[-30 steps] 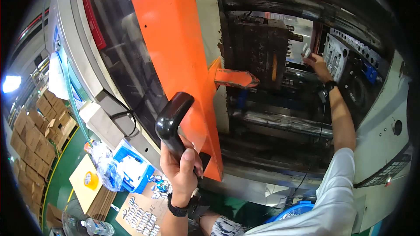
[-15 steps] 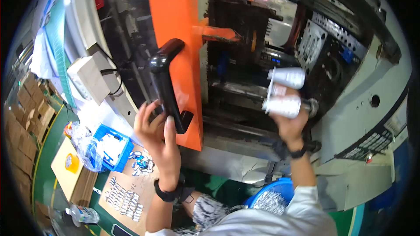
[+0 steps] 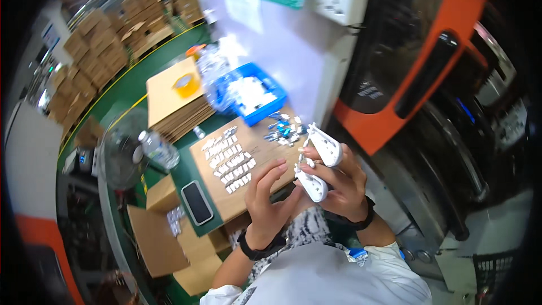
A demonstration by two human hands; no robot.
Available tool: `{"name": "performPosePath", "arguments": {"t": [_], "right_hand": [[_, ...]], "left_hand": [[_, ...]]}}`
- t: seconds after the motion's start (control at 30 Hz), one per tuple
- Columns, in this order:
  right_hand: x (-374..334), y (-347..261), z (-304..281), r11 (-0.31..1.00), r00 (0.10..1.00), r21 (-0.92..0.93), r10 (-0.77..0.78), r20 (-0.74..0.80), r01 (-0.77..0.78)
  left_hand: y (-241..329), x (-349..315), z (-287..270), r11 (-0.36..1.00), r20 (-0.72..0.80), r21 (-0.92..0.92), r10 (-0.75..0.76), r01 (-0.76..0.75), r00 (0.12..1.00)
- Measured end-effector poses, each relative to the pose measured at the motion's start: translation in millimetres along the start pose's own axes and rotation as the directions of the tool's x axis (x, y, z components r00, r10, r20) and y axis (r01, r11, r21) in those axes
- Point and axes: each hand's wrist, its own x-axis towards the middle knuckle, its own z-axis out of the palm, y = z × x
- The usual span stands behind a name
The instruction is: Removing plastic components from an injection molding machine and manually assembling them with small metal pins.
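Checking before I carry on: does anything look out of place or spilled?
Mildly: a loose heap of small blue and white pieces lies jumbled on the brown board, beside neat rows of parts. The white mouldings in the right hand show no obvious damage.

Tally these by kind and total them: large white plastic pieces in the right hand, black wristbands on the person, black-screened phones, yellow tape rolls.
Large white plastic pieces in the right hand: 2
Black wristbands: 2
Rectangular black-screened phone with a light rim: 1
Round yellow tape roll: 1
Total: 6
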Motion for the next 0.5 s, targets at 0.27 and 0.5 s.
{"name": "performPosePath", "arguments": {"t": [0.27, 0.5], "right_hand": [[-18, -30, 71, 0.946, 0.954, 0.142, 0.275, 0.123, -0.291], [-76, -26, 75, 0.939, 0.94, 0.046, 0.342, 0.012, -0.342]], "left_hand": [[-17, -36, -42, 0.98, -0.101, 0.117, -0.148, 0.159, 0.984], [-39, -74, -29, 0.557, 0.171, -0.291, -0.77, 0.778, 0.615]]}}
